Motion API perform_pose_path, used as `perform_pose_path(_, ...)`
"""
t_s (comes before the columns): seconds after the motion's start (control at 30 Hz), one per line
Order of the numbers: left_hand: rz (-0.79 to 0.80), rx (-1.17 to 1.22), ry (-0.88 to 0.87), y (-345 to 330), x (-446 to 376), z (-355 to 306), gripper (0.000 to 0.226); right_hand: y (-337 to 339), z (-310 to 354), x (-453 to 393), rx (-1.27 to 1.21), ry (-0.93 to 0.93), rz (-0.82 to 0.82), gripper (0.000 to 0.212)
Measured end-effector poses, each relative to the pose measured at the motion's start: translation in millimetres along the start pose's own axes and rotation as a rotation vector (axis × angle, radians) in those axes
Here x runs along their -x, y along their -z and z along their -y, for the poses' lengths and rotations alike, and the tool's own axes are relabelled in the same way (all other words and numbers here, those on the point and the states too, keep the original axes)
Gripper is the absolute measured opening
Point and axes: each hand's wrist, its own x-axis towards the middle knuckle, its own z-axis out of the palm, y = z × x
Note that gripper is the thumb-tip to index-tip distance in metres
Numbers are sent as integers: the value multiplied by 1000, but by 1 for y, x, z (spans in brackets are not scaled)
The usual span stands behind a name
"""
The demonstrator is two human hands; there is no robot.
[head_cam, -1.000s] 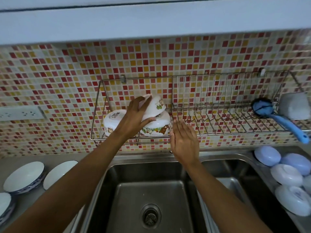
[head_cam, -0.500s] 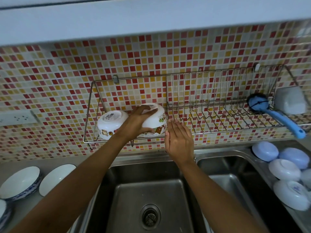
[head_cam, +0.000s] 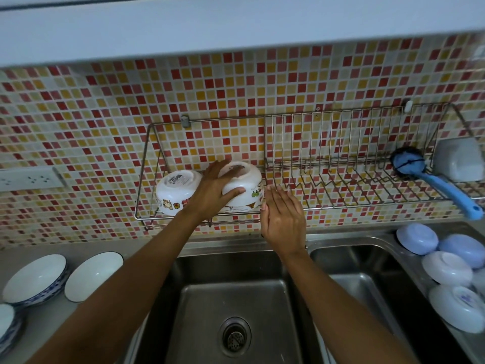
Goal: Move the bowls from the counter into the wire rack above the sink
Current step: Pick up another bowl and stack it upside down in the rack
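Mosaic tiles in red, orange and cream covered the wall behind everything, and under them the double steel sink took up the middle of my view. Above it hung the wire rack, fixed to the wall, its left bay plain and its right part full of upright plate dividers.

I was working in the left bay because the bowls sat flat there, upside down so they would drain. One cartoon-printed bowl lay inverted at the far left. Just beside it, my left hand lay spread over a second inverted bowl, thumb on its front wall, fingers across the base, and it appeared to sit on another bowl beneath. My right hand stood open and flat, fingers together, just beside that stack at the rack's front rail, holding nothing; I judged it was there to steady things.

On the counter to my left waited blue-rimmed bowls and a white bowl, all upright. To my right lay pale blue and white bowls, upside down. A blue brush and a white container filled the rack's right end, and the dividers would hinder bowls there.
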Motion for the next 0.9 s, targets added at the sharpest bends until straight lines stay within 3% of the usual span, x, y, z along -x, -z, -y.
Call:
perform_pose_path(0.4,135,35,51,-8,-4,-3,56,1,2,1,19,-12,6,43)
perform_pose_path(0.53,-17,61,130,4,7,-6,52,2,2,0,7,-26,33,45)
perform_pose_path(0.63,-119,-48,189,16,25,10,48,3,1,0,13,-25,32,45)
perform_pose_path(0.77,-79,-174,236,25,47,37,42,3,2,0,14,-30,29,43)
perform_pose_path(0.9,-52,-116,243,25,49,39,41,4,3,0,6,-30,42,44)
